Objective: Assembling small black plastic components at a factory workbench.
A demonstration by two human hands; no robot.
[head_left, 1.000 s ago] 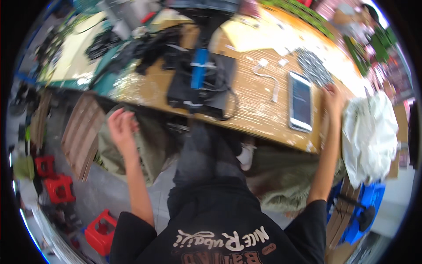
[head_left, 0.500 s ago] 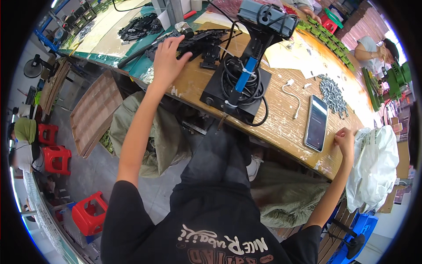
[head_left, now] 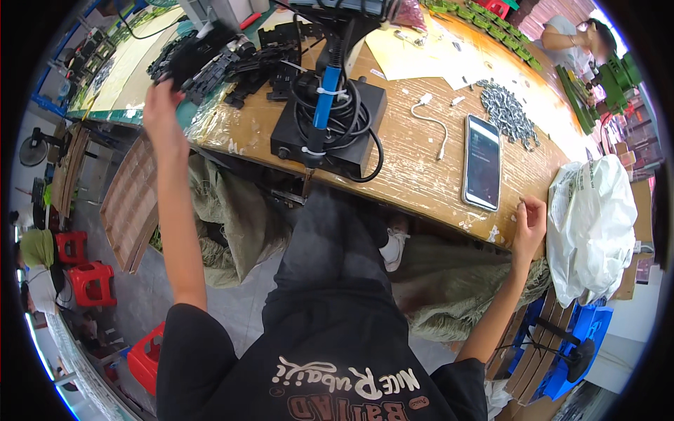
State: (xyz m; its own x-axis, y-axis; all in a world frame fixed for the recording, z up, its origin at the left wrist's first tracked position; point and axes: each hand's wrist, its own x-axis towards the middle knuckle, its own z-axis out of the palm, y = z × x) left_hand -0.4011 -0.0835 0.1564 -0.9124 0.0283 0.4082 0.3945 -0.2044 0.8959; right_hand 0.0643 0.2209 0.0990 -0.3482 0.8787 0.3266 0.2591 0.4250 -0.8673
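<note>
At the far left of the bench, my left hand (head_left: 166, 116) pinches the near end of a black plastic part (head_left: 201, 52), which is tilted up and blurred by motion. More black plastic parts (head_left: 263, 67) lie heaped just right of it. My right hand (head_left: 531, 223) hovers at the bench's near right edge, fingers curled together; a tiny dark thing may be at the fingertips, too small to name. Left of that hand lies a phone (head_left: 482, 163). A pile of small grey metal pieces (head_left: 507, 112) sits beyond the phone.
A black box (head_left: 330, 133) with coiled cable and a blue-handled tool (head_left: 324, 98) stands mid-bench. A short white cable (head_left: 437, 125) lies nearby. At right hangs a white plastic bag (head_left: 591, 224). Green parts (head_left: 484, 24) line the far side, where another person (head_left: 569, 42) sits.
My left hand has moved left and taken hold of a black plastic part. My right hand has lifted slightly off the bench edge with its fingers curled. The whole view has shifted.
</note>
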